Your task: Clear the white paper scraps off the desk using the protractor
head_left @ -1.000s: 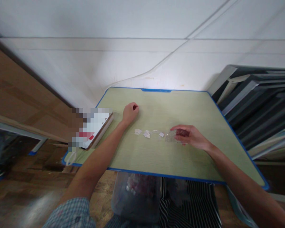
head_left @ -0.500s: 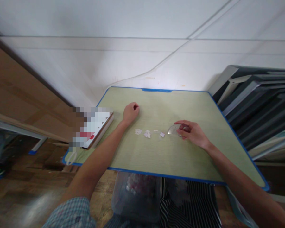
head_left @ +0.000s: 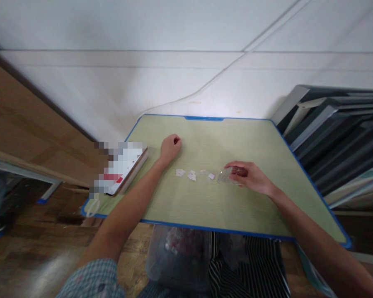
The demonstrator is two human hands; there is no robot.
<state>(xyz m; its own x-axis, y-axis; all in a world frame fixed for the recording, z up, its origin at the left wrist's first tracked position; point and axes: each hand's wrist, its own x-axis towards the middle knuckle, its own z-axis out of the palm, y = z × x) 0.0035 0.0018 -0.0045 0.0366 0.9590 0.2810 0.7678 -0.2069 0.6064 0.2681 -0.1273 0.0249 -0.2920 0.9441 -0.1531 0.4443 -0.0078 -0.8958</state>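
Note:
My left hand (head_left: 170, 147) rests on the green tabletop (head_left: 199, 207) in a loose fist, its thumb side up, and I see nothing in it. My right hand (head_left: 251, 177) pinches a clear, rounded plastic piece (head_left: 224, 175) with a fine silvery dotted pattern; its exact kind is not clear. Dark red shows through the part between my fingers. Left of that piece lie small white paper slips: a single one (head_left: 211, 176) nearest to it, a small cluster (head_left: 192, 176) in the middle, and another cluster (head_left: 180, 172) farther left. Faint clear bits lie near the single slip.
A partly blurred white box (head_left: 133, 165) stands at the table's left edge. Below the front edge is a clear tub (head_left: 177, 265) with shiny packets inside. Dark flat panels (head_left: 345, 124) lean at the right. A large cardboard sheet (head_left: 34, 120) stands at the left.
My right hand has tilted the clear piece, so its curved outline looks flatter and nearer the single slip. My left hand stays in the same place on the table.

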